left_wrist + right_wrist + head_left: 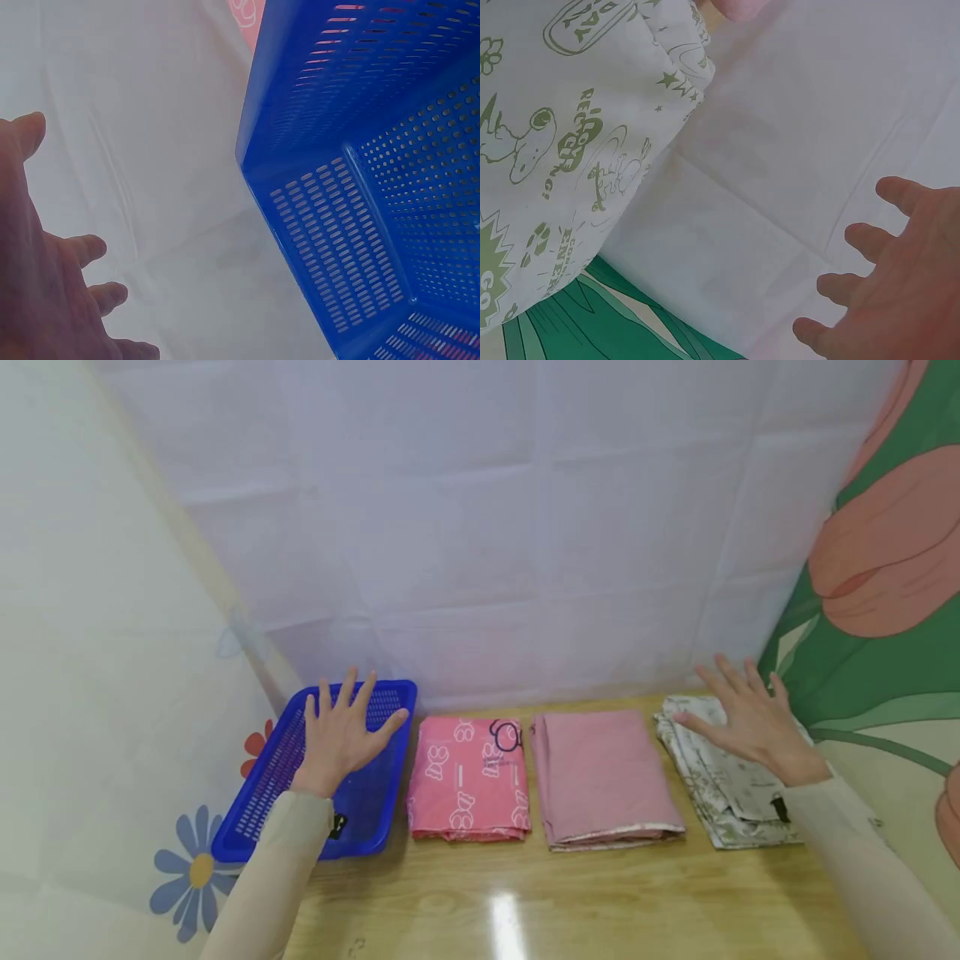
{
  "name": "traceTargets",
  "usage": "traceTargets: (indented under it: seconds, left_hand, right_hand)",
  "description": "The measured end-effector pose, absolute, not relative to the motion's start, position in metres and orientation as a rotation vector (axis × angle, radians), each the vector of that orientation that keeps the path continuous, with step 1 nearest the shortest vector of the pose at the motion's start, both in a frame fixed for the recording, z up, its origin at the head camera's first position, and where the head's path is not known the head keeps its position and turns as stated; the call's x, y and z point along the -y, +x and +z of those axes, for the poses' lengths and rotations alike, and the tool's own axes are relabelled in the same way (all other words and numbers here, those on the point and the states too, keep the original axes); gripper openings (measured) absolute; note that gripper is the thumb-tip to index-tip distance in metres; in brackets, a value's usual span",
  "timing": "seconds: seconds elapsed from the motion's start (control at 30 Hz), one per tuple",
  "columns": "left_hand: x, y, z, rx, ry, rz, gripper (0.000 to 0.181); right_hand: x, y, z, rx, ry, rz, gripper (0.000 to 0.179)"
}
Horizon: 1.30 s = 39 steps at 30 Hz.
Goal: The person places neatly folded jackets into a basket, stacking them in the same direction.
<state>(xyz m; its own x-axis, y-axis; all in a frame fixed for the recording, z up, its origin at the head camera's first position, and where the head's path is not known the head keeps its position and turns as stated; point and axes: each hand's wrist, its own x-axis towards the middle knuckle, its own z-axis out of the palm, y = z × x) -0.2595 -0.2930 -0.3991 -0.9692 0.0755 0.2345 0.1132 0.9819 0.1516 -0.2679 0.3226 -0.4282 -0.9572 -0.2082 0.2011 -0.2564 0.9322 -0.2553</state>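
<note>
My left hand (340, 737) hovers over a blue plastic basket (402, 727), fingers spread and holding nothing. In the left wrist view the slotted basket (330, 247) fills the right side, apart from the fingers (82, 251). My right hand (753, 727) is spread above a folded white cloth (720, 785) with green print, also holding nothing. The right wrist view shows this cloth's cartoon and letter pattern, with the hand (900, 277) away from it. Between the hands lie a folded bright pink cloth (468, 785) with white line drawings and a folded plain dusty-pink cloth (603, 777).
Everything stands on a light wooden table (450, 893). A white sheet (480, 552) hangs behind it. Flower-printed fabric hangs at the left, and a green curtain (900, 668) with large pink flowers at the right. A small black item (339, 825) shows at the basket's near end.
</note>
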Motion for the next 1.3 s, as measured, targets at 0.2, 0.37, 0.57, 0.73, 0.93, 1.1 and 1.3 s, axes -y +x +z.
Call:
traceTargets:
  seconds: [0.2,0.37,0.57,0.73,0.93,1.1,1.3]
  left_hand:
    - [0.299,-0.253,-0.402,2.881,-0.136,-0.262,0.098]
    - [0.295,-0.253,-0.402,2.871,-0.165,-0.292,0.097]
    - [0.291,-0.248,-0.405,2.875,-0.144,-0.308,0.095]
    - [0.287,-0.244,-0.409,2.863,-0.152,-0.330,0.095]
    - [0.285,-0.240,-0.410,2.839,-0.149,-0.355,0.095]
    - [0.281,-0.237,-0.411,2.839,-0.156,-0.383,0.094]
    - [0.275,-0.232,-0.414,2.847,-0.138,-0.477,0.093]
  right_hand:
    - [-0.315,-0.269,-0.430,2.907,0.408,0.437,0.100]
    - [-0.311,-0.266,-0.432,2.839,0.442,0.465,0.095]
    - [-0.299,-0.263,-0.433,2.844,0.450,0.505,0.094]
    - [-0.291,-0.262,-0.434,2.841,0.462,0.536,0.092]
    - [-0.275,-0.264,-0.436,2.840,0.501,0.592,0.093]
    - [-0.260,-0.262,-0.438,2.829,0.524,0.633,0.090]
    - [-0.245,-0.256,-0.443,2.815,0.581,0.671,0.087]
